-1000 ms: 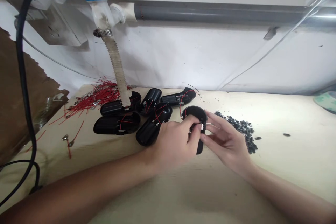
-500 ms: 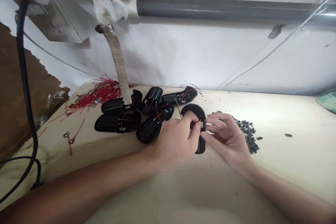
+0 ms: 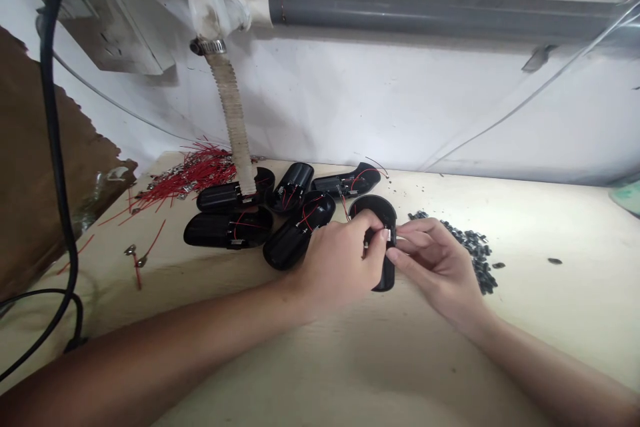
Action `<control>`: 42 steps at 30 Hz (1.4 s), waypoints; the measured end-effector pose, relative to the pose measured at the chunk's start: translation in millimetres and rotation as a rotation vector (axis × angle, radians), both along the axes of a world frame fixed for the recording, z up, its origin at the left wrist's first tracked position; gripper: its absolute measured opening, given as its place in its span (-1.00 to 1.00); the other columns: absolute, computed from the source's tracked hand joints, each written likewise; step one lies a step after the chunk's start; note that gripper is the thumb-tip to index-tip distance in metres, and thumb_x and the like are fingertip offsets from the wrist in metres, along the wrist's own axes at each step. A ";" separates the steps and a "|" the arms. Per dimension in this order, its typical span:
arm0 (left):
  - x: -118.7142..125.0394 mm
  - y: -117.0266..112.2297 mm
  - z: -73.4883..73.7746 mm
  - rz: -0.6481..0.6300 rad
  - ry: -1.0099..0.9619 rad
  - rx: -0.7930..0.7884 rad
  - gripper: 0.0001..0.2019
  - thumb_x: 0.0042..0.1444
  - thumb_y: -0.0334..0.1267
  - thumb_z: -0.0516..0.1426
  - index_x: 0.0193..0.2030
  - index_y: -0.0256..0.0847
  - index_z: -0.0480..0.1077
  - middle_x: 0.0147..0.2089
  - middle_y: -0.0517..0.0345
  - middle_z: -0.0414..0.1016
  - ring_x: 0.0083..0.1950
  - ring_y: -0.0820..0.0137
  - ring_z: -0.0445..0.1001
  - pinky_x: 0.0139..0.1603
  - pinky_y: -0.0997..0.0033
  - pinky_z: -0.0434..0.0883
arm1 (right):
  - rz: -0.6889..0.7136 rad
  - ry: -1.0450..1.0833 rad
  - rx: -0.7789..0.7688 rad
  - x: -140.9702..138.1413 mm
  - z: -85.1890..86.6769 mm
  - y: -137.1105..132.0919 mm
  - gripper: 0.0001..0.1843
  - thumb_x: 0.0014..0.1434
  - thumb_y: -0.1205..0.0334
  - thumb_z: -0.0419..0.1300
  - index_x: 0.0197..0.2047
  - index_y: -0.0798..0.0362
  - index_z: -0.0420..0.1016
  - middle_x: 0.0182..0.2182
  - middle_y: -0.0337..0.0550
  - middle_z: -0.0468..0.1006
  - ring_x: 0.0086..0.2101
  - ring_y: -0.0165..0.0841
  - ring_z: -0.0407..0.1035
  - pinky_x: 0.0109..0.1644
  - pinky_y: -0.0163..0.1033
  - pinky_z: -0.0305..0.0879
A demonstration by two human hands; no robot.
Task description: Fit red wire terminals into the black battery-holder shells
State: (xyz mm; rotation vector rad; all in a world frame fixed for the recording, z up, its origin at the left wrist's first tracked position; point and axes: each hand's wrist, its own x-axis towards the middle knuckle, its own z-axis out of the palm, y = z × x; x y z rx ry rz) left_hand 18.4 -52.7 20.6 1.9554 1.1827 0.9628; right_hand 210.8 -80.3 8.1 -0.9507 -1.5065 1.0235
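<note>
My left hand (image 3: 343, 257) grips a black oval plastic shell (image 3: 380, 213) that lies on the pale wooden bench (image 3: 550, 307), fingers curled over its near half. My right hand (image 3: 437, 267) meets it from the right, thumb and forefinger pinched at the shell's edge on a small part I cannot make out. Red wires show inside the shell. Several more black shells with red wires (image 3: 295, 237) lie just left of my hands.
A heap of small dark parts (image 3: 475, 250) lies right of my hands. Red wires with metal tabs (image 3: 187, 177) are piled at the back left. A ribbed hose (image 3: 235, 123) hangs from a pipe above. A black cable (image 3: 57, 167) runs down the left.
My right fingers have closed from spread to a pinch at the shell's edge. The view has shifted slightly; both hands stay on the same shell.
</note>
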 end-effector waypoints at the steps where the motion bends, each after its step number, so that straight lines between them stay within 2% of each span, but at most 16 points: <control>1: 0.0 -0.6 0.6 0.003 -0.011 -0.002 -0.80 0.39 -0.12 0.13 -0.08 -0.14 0.54 -0.44 0.21 0.54 -0.49 0.43 0.38 -0.40 0.38 0.14 | 0.004 0.004 -0.004 -0.4 0.6 -0.3 -0.76 0.35 0.35 0.41 0.02 -0.05 0.52 -0.20 -0.19 0.74 -0.22 -0.43 0.65 -0.18 -0.44 0.55; 5: 0.2 -3.1 1.1 0.000 -0.027 -0.004 -0.78 0.39 -0.12 0.13 -0.12 -0.14 0.56 -0.42 0.19 0.55 -0.48 0.44 0.37 -0.39 0.38 0.14 | -0.003 0.011 -0.024 -2.3 1.9 -2.6 -0.78 0.38 0.30 0.38 0.03 -0.05 0.50 -0.26 -0.16 0.74 -0.28 -0.39 0.62 -0.23 -0.37 0.55; 11: 2.9 -7.5 -0.9 0.019 -0.011 -0.004 -0.76 0.39 -0.10 0.12 -0.16 -0.15 0.57 -0.52 0.24 0.46 -0.55 0.49 0.23 -0.43 0.37 0.05 | -0.121 -0.029 -0.078 -3.9 0.9 -6.9 -0.81 0.39 0.15 0.39 -0.01 -0.03 0.51 -0.34 -0.16 0.68 -0.42 -0.39 0.50 -0.39 -0.36 0.47; 15: 5.9 -11.7 -5.1 0.048 0.013 0.046 -0.79 0.37 -0.15 0.15 -0.18 -0.13 0.59 -0.54 0.27 0.45 -0.57 0.51 0.23 -0.44 0.37 0.05 | -0.169 -0.011 -0.157 -6.0 2.5 -11.1 -0.79 0.37 0.10 0.41 -0.02 -0.05 0.54 -0.39 -0.19 0.64 -0.47 -0.42 0.43 -0.40 -0.37 0.45; 17: 6.5 -14.3 -7.7 0.066 0.013 0.089 -0.82 0.37 -0.16 0.17 -0.15 -0.12 0.59 -0.54 0.30 0.44 -0.57 0.52 0.25 -0.45 0.38 0.06 | -0.155 0.024 -0.170 -6.5 3.2 -11.9 -0.78 0.36 0.10 0.42 0.00 -0.08 0.56 -0.35 -0.18 0.68 -0.44 -0.43 0.46 -0.36 -0.38 0.47; 20: 4.6 -17.5 -9.5 0.082 -0.092 0.223 -0.87 0.37 -0.19 0.21 -0.20 -0.16 0.50 -0.59 0.37 0.33 -0.60 0.57 0.22 -0.48 0.42 0.07 | -0.127 0.082 -0.154 -4.8 3.3 -10.4 -0.80 0.37 0.14 0.42 0.04 -0.16 0.60 -0.25 -0.20 0.73 -0.37 -0.44 0.53 -0.27 -0.41 0.51; 23: 0.7 -17.1 -7.0 0.129 -0.280 0.485 -0.86 0.30 -0.30 0.25 -0.23 -0.17 0.35 -0.55 0.40 0.17 -0.55 0.58 0.17 -0.45 0.45 0.14 | -0.153 0.058 -0.091 -1.9 3.8 -6.9 -0.83 0.36 0.18 0.42 0.01 -0.19 0.68 -0.21 -0.22 0.75 -0.28 -0.46 0.59 -0.17 -0.45 0.54; 25: -1.0 -14.6 -4.3 0.198 -0.348 0.626 -0.83 0.23 -0.35 0.26 -0.13 -0.17 0.33 -0.39 0.30 0.25 -0.40 0.50 0.27 -0.32 0.42 0.26 | -0.177 -0.001 -0.037 -1.0 5.4 -5.4 -0.84 0.35 0.22 0.41 -0.01 -0.19 0.74 -0.16 -0.21 0.76 -0.22 -0.45 0.63 -0.14 -0.47 0.55; 27: -0.9 -11.3 -2.6 0.228 -0.344 0.666 -0.68 0.16 -0.36 0.26 0.03 -0.19 0.33 -0.15 0.10 0.39 -0.14 0.36 0.40 -0.12 0.31 0.38 | -0.187 -0.067 0.001 -1.3 8.4 -5.4 -0.81 0.36 0.24 0.37 -0.02 -0.19 0.77 -0.11 -0.21 0.76 -0.18 -0.42 0.65 -0.12 -0.46 0.58; 29: 0.5 -8.5 -2.5 0.164 -0.297 0.565 -0.53 0.14 -0.37 0.25 0.20 -0.23 0.31 0.10 -0.08 0.42 0.11 0.22 0.44 0.05 0.18 0.44 | -0.180 -0.124 0.026 -2.5 11.7 -6.7 -0.76 0.35 0.27 0.34 0.00 -0.22 0.78 -0.10 -0.23 0.76 -0.15 -0.39 0.67 -0.11 -0.43 0.61; 31: 2.5 -6.3 -3.0 0.081 -0.254 0.358 -0.47 0.15 -0.38 0.23 0.28 -0.23 0.32 0.20 -0.11 0.43 0.21 0.18 0.46 0.14 0.14 0.47 | -0.164 -0.180 0.044 -3.3 14.3 -8.2 -0.70 0.34 0.31 0.33 0.02 -0.25 0.78 -0.12 -0.27 0.77 -0.14 -0.38 0.69 -0.08 -0.41 0.63; 33: 3.7 -4.3 -2.2 0.033 -0.223 0.159 -0.52 0.13 -0.41 0.23 0.22 -0.19 0.41 0.15 -0.02 0.52 0.17 0.21 0.53 0.15 0.14 0.49 | -0.142 -0.225 0.042 -2.9 15.3 -9.3 -0.66 0.33 0.32 0.32 0.05 -0.29 0.77 -0.10 -0.30 0.77 -0.12 -0.36 0.70 -0.05 -0.38 0.64; 35: 3.8 -2.3 0.3 0.002 -0.179 0.043 -0.65 0.11 -0.43 0.24 0.06 -0.16 0.50 0.02 0.11 0.62 0.07 0.25 0.59 0.10 0.16 0.50 | -0.124 -0.254 0.022 -1.4 14.8 -9.5 -0.66 0.34 0.30 0.31 0.06 -0.29 0.77 -0.05 -0.30 0.76 -0.09 -0.31 0.70 -0.03 -0.32 0.66; 38: 2.6 0.3 4.1 -0.056 -0.129 0.007 -0.83 0.11 -0.45 0.25 -0.16 -0.16 0.54 -0.18 0.22 0.65 -0.11 0.32 0.60 -0.05 0.23 0.48 | -0.098 -0.274 -0.020 1.5 12.9 -9.1 -0.67 0.37 0.27 0.30 0.09 -0.27 0.76 0.02 -0.27 0.74 -0.02 -0.23 0.69 0.05 -0.19 0.68; 42: 2.3 2.4 0.5 -0.064 -0.188 0.026 -0.81 0.10 -0.46 0.27 -0.14 -0.18 0.55 -0.16 0.22 0.65 -0.09 0.34 0.60 -0.03 0.27 0.49 | -0.102 -0.272 -0.025 2.4 12.3 -8.7 -0.70 0.37 0.26 0.30 0.09 -0.20 0.75 0.06 -0.23 0.73 0.04 -0.21 0.66 0.16 -0.10 0.63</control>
